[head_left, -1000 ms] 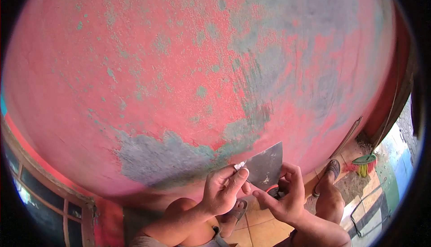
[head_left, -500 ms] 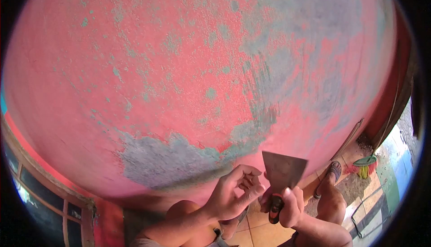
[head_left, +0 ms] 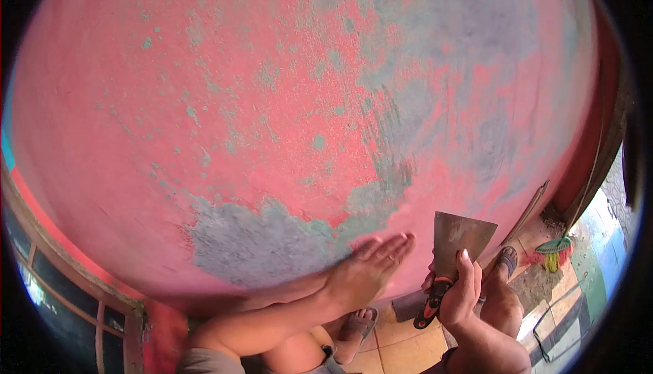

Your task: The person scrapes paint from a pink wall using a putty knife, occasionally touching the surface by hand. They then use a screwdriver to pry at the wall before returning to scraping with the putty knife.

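Observation:
In my right hand (head_left: 464,291) is a paint scraper (head_left: 460,232), its wide metal blade pointing up and its black and red handle showing below the fingers. My thumb lies against the base of the blade. To the left of it, my left hand (head_left: 367,272) is open, fingers stretched out together and slightly smeared by motion, close over the lower part of the wall (head_left: 272,149). Peeling pink paint covers this wall, with bare grey and greenish patches. The large grey patch (head_left: 252,238) lies just left of my left hand.
My sandalled feet rest on the tiled floor (head_left: 401,347) below. A broom (head_left: 554,246) with green, red and yellow bristles stands at the right, near loose debris (head_left: 537,285). At the lower left is a wood-framed window (head_left: 64,292).
My left hand has straightened its curled fingers and shifted slightly right and up, over the wall. My right hand has carried the scraper to the right. The view has shifted slightly.

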The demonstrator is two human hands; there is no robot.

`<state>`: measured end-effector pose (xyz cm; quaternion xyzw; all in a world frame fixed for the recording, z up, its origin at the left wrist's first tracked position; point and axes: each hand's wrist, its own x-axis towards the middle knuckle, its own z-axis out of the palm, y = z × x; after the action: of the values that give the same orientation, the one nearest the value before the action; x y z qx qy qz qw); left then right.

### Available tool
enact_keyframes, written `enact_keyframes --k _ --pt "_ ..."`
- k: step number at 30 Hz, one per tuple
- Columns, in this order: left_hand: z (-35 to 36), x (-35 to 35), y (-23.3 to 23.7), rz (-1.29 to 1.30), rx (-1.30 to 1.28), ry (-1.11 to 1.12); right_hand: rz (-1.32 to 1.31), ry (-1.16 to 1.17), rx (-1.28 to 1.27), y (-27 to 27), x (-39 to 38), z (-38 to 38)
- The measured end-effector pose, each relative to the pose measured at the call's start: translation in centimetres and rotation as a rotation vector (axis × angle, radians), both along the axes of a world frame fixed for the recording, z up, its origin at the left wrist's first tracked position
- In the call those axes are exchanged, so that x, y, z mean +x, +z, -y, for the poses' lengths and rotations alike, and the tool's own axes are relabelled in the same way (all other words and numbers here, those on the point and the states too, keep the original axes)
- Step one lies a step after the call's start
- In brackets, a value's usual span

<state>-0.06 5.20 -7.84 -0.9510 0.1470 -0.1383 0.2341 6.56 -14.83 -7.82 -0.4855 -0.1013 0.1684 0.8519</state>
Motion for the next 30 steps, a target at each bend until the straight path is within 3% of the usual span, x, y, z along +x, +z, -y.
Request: enact_keyframes --k 2,8,14,17,18,21,24,30 --pt "0.1 -0.1 -0.5 -0.249 -0.026 -0.093 -0.032 -0.040 -0.014 0.1 -0.1 0.1" --pt "0.5 -1.0 0.6 -0.281 -0.665 -0.243 0.100 -0.165 -0.033 1.5 -0.3 -0.6" --pt "2.7 -1.8 2.0 -0.324 -1.572 -0.147 0.198 0.027 -0.080 1.3 0.1 0.0" --pt "2.6 -2.4 2.1 -0.369 -1.810 -0.082 0.271 0.139 -0.112 0.9 -0.4 -1.0" --pt "2.5 -2.5 2.5 -0.372 -1.858 0.006 0.259 0.215 -0.174 2.0 -0.7 -1.1" --pt "2.1 -2.5 4.7 -0.242 -1.895 -0.018 0.258 0.287 -0.242 6.0 -1.0 -2.2" --pt "2.7 -1.2 4.9 -0.086 -2.022 -0.088 0.265 0.196 -0.214 9.2 -0.9 -4.0" --pt "3.6 -0.9 3.6 0.093 -2.164 -0.008 0.279 0.195 -0.326 8.3 -0.4 -5.6"
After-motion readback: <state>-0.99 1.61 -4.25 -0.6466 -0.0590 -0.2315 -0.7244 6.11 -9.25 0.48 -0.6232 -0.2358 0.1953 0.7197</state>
